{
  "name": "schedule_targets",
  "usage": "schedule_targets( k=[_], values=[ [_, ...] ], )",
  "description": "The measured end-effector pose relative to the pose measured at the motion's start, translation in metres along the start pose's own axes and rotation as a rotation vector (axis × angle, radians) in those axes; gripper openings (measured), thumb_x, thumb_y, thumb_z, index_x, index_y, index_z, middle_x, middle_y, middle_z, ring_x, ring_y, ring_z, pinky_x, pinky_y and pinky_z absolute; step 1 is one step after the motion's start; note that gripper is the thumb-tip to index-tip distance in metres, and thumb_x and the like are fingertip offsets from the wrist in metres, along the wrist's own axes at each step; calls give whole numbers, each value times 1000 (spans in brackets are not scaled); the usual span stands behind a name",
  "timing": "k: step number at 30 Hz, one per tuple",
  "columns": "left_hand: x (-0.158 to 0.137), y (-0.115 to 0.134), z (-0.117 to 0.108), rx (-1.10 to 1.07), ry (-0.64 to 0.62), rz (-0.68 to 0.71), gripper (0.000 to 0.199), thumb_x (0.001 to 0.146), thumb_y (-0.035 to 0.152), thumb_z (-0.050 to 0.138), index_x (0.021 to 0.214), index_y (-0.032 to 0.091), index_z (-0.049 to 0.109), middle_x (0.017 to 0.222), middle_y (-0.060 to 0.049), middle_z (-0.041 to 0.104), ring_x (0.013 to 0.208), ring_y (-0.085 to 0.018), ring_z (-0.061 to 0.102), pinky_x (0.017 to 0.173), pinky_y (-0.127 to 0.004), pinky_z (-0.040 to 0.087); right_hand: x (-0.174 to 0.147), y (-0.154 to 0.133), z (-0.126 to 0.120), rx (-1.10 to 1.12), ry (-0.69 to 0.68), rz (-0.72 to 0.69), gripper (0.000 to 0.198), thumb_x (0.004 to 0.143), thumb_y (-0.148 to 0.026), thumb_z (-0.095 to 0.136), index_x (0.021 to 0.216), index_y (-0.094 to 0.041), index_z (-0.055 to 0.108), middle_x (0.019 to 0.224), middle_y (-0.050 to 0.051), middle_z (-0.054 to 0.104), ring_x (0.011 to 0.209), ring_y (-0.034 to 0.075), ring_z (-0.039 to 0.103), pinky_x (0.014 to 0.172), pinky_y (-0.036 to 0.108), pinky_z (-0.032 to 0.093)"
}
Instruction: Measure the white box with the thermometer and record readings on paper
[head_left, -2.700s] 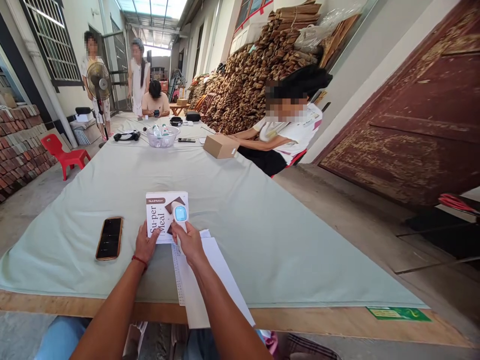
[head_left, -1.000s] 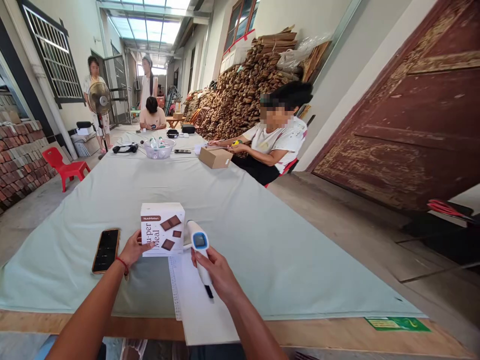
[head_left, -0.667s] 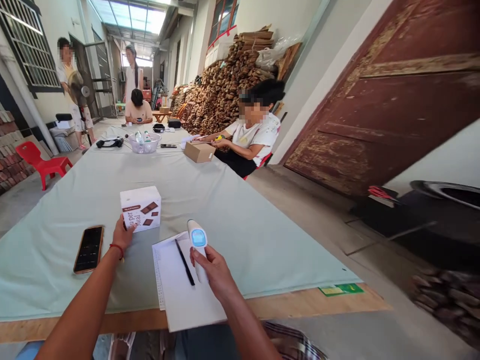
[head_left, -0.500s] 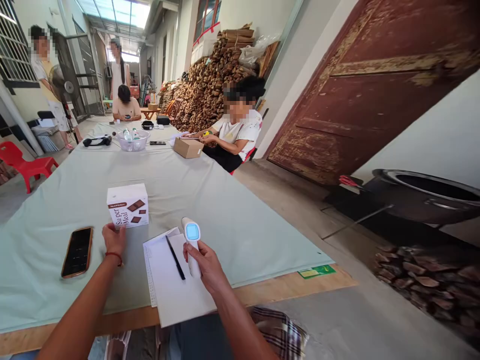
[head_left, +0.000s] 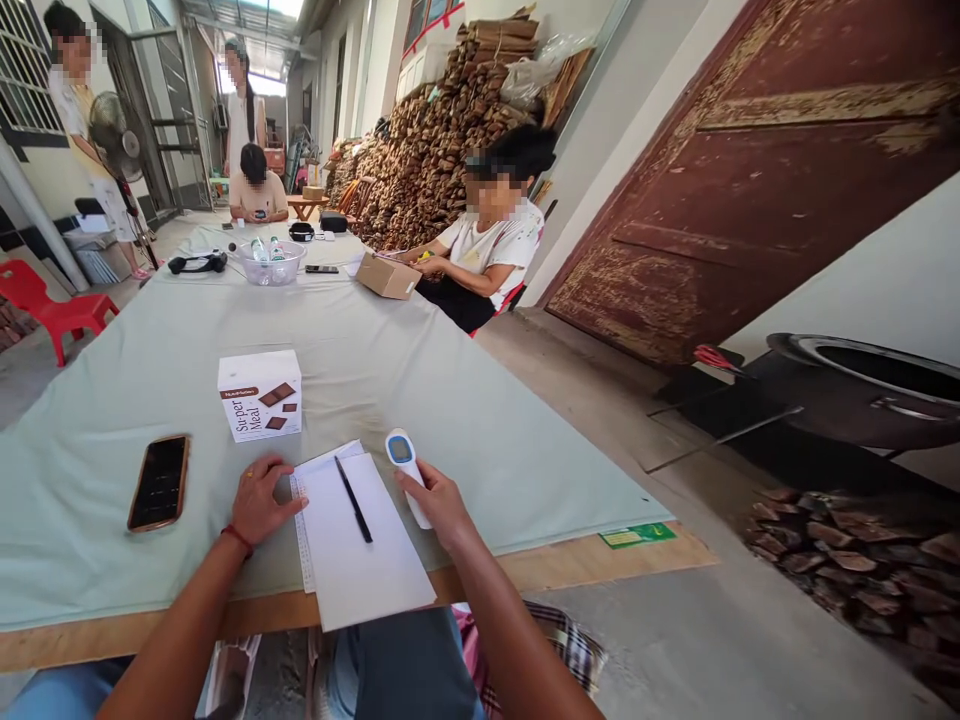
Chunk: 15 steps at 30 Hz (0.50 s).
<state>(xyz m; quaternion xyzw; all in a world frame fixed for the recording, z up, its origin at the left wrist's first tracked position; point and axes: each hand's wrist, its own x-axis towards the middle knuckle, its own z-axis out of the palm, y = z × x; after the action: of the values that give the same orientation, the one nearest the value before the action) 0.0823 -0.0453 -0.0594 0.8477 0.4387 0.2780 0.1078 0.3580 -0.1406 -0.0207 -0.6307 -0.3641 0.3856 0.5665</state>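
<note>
My right hand (head_left: 439, 500) is wrapped round the handle of a white infrared thermometer (head_left: 406, 462), just right of the paper. The thermometer's small screen faces me and looks dark. My left hand (head_left: 262, 500) rests on the cloth with its fingers apart and holds nothing. Its thumb reaches the left edge of the white sheets of paper (head_left: 360, 580). A black pen (head_left: 352, 500) lies slantwise on top of the paper. Beyond my left hand stands a white box with chocolate pictures (head_left: 260, 395). To the left lies a smartphone (head_left: 160, 482) in an orange-brown case.
A pale green cloth (head_left: 450, 420) covers the long table. Farther along are a clear plastic basin (head_left: 271, 265) with bottles and a cardboard box (head_left: 386, 277). A person (head_left: 487, 240) sits at the right side; others are at the far end. A red chair (head_left: 56, 310) stands left.
My left hand has left the white box and come back to the paper's edge. My right hand has moved right with the thermometer, lowering it; its screen has gone from lit to dark.
</note>
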Motion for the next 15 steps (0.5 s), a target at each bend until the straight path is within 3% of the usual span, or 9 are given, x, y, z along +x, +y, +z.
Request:
schedule_targets(
  k=[7,15],
  values=[
    [0,-3,3,5,-3,-25,37,73,43,72,104,24,65,120,-8,61,114,-29,57,102,-48,43,-19,-19,12,123,23,-25,48,59,-65,71,67,-20,56,57,-3,48,54,12,39,53,26,32],
    [2,-3,1,9,-6,-10,46,68,46,76,106,23,64,120,-10,62,114,-30,57,103,-48,42,-60,-70,36,243,-124,-221,40,70,-58,69,83,-20,65,72,1,58,67,16,49,63,28,42]
  ],
)
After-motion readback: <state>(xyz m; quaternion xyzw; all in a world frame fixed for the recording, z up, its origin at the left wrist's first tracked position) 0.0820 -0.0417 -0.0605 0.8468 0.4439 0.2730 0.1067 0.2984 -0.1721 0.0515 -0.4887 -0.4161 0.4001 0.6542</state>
